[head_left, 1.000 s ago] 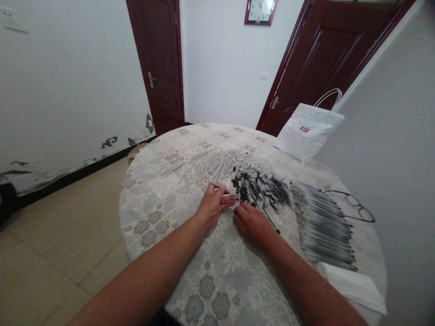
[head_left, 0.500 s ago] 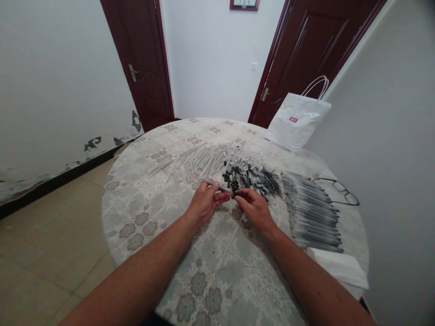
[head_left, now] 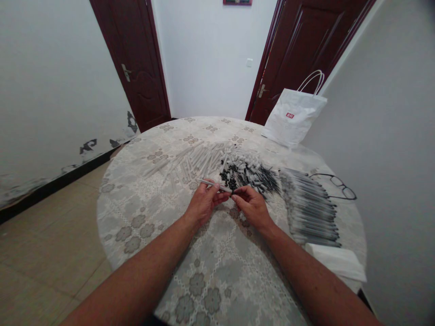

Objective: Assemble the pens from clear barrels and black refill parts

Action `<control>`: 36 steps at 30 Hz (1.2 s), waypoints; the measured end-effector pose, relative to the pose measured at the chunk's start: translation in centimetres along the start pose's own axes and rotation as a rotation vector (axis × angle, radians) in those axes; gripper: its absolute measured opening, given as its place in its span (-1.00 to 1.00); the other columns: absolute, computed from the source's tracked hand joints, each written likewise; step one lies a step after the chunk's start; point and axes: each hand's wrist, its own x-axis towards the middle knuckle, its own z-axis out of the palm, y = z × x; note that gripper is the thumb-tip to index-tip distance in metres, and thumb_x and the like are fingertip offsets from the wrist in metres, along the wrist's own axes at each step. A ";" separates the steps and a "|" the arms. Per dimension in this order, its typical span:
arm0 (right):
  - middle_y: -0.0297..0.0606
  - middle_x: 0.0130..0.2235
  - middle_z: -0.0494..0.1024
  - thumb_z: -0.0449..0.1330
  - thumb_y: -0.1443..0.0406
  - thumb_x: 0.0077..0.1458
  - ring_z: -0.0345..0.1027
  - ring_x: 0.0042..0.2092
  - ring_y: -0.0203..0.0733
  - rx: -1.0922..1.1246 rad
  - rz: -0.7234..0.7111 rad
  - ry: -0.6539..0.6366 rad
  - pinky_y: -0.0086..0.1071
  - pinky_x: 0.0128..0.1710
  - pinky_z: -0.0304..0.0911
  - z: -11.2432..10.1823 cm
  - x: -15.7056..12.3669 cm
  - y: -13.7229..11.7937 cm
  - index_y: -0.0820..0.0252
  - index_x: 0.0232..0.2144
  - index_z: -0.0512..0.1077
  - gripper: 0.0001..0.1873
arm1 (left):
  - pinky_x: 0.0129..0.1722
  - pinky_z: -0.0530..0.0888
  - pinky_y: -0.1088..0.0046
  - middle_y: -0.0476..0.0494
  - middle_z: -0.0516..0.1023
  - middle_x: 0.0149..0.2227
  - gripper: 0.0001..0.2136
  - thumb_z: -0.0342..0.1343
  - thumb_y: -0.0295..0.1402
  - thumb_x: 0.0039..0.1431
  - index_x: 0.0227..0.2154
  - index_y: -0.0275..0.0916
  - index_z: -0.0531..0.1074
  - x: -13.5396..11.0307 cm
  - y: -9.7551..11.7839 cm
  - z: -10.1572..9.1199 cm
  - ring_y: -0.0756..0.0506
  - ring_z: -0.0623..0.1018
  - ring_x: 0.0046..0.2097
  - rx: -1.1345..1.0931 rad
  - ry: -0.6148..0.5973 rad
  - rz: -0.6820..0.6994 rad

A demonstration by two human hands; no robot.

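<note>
My left hand [head_left: 204, 203] pinches a thin clear pen barrel [head_left: 207, 183] that lies level, pointing right. My right hand [head_left: 251, 206] is closed at the barrel's right end, its fingertips pinched on a small dark part I cannot make out. Both hands hover over a round table [head_left: 136, 199] with a flowered lace cloth. Just beyond them lie a heap of small black caps [head_left: 229, 176], a pile of clear barrels [head_left: 200, 158] and a pile of dark refills [head_left: 261, 176].
A row of several finished pens [head_left: 311, 206] lies to the right, with eyeglasses [head_left: 335, 185] beyond it and white folded paper [head_left: 335, 262] at the table's near right edge. A white paper bag [head_left: 292, 117] stands at the back. Two dark red doors are behind.
My right hand has lifted from the table and met the left hand at the barrel's end. The camera has tilted down slightly.
</note>
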 end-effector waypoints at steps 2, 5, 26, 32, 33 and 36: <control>-0.39 -0.45 0.47 0.30 0.11 0.03 0.26 -0.51 -0.34 0.004 -0.002 0.000 -0.47 -0.53 0.21 0.0 0.0 0.0 0.17 -0.28 0.43 -0.72 | -0.09 0.54 0.21 -0.09 0.61 -0.26 -0.70 0.27 -0.30 0.12 -0.25 -0.17 0.21 0.1 -0.2 -0.2 -0.09 0.66 -0.28 -0.006 -0.017 0.001; -0.41 -0.48 0.45 0.29 0.12 0.04 0.26 -0.52 -0.33 0.001 0.004 0.002 -0.47 -0.55 0.22 0.0 0.0 0.0 0.16 -0.29 0.43 -0.73 | -0.07 0.53 0.20 -0.08 0.61 -0.26 -0.69 0.27 -0.30 0.12 -0.25 -0.16 0.20 0.1 -0.3 -0.3 -0.10 0.66 -0.27 -0.006 -0.032 0.000; -0.25 -0.29 0.55 0.19 0.16 0.16 0.40 -0.30 -0.21 -0.359 -0.220 0.076 -0.37 -0.28 0.30 -0.5 -0.5 -0.3 0.15 -0.21 0.49 -0.78 | -0.10 0.55 0.24 -0.11 0.63 -0.29 -0.68 0.27 -0.28 0.12 -0.24 -0.17 0.19 0.2 -0.4 -0.4 -0.09 0.66 -0.29 0.096 -0.023 0.004; -0.27 -0.35 0.52 0.10 0.16 0.26 0.38 -0.31 -0.21 -0.521 -0.329 0.034 -0.37 -0.26 0.25 -0.8 -0.6 -1.0 0.14 -0.29 0.49 -0.77 | -0.11 0.56 0.23 -0.10 0.63 -0.31 -0.67 0.28 -0.29 0.11 -0.24 -0.18 0.20 0.1 -0.3 -0.4 -0.08 0.66 -0.31 0.095 -0.023 -0.007; -0.28 -0.38 0.51 0.06 0.16 0.28 0.37 -0.33 -0.21 -0.527 -0.316 0.017 -0.38 -0.28 0.24 -0.8 -0.6 -1.0 0.14 -0.33 0.48 -0.74 | -0.11 0.55 0.23 -0.10 0.63 -0.30 -0.67 0.29 -0.29 0.11 -0.24 -0.18 0.20 0.1 -0.3 -0.4 -0.08 0.66 -0.31 0.095 -0.028 -0.009; -0.30 -0.45 0.47 -0.05 0.15 0.34 0.36 -0.38 -0.22 -0.508 -0.257 -0.024 -0.39 -0.35 0.22 -0.9 -0.7 -0.8 0.14 -0.41 0.43 -0.62 | -0.11 0.56 0.25 -0.11 0.63 -0.29 -0.66 0.30 -0.28 0.10 -0.24 -0.18 0.21 0.1 -0.4 -0.4 -0.08 0.66 -0.31 0.094 -0.034 -0.015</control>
